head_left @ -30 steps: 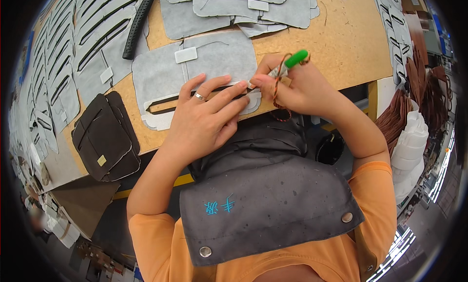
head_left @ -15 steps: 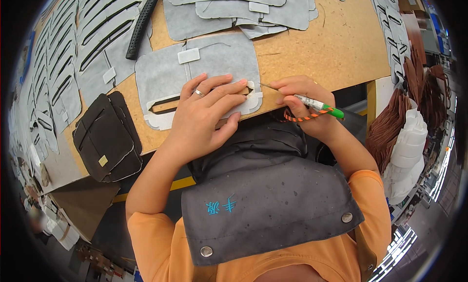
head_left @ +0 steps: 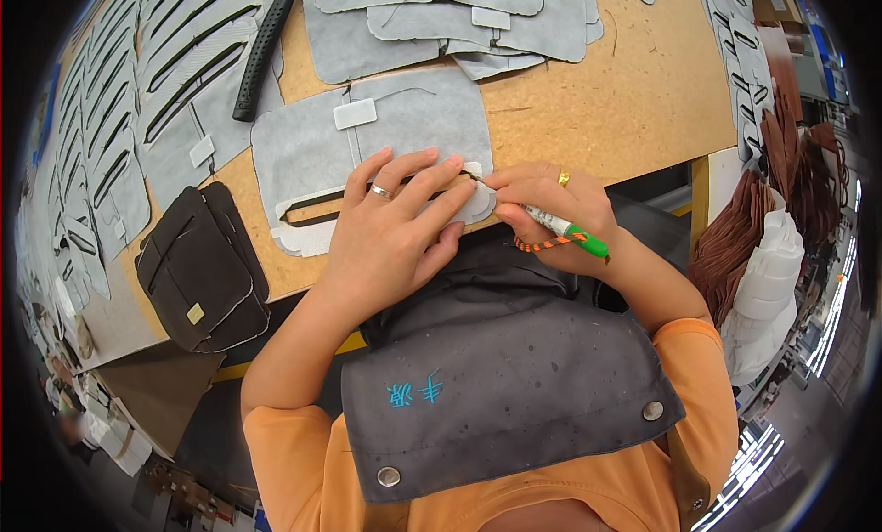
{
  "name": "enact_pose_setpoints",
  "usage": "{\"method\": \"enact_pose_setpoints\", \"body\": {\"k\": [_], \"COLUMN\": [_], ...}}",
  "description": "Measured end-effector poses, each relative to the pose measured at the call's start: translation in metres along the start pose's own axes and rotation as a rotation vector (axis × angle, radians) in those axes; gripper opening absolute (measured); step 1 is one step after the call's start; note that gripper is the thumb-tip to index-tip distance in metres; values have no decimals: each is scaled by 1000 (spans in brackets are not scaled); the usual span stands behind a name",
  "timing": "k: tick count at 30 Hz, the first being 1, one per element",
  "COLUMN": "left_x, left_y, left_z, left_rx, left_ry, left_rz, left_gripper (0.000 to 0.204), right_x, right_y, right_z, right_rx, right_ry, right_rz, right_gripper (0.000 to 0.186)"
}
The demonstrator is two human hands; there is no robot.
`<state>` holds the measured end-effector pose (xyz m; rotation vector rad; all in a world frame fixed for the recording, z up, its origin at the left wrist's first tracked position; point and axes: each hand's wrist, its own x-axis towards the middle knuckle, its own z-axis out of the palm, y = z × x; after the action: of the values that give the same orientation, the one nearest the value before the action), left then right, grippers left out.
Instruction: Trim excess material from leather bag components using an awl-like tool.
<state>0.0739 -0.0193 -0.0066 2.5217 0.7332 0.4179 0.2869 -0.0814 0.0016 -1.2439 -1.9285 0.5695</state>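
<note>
Your left hand lies spread on the grey panel at the table's near edge; your right hand grips the green-ended tool. Pressing too hard could make it skid, nicking the panel or your left hand.

Left of the left hand, a dark brown stack lies at the edge of the table. Farther out on that side spread slotted grey panels, a black rod along their edge. Beyond both hands sits a loose grey pile. Right of the right hand are brown strips and, nearer the body, a white bundle.
</note>
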Motion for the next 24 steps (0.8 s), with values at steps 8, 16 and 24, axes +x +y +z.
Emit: {"method": "enact_pose_setpoints", "body": {"k": [8, 16, 24], "left_x": [0, -1, 0], "left_y": [-1, 2, 4], "left_z": [2, 6, 8], "left_rx": [24, 14, 37], "left_ry": [15, 44, 60], "left_rz": [5, -12, -23], "left_gripper": [35, 39, 41], "right_x": [-1, 2, 10], "right_y": [-2, -5, 8], "right_z": [6, 8, 8], "right_rx": [-120, -219, -88], "right_ry": [-18, -5, 50], "right_rz": [-76, -109, -12], "right_gripper": [20, 21, 13]}}
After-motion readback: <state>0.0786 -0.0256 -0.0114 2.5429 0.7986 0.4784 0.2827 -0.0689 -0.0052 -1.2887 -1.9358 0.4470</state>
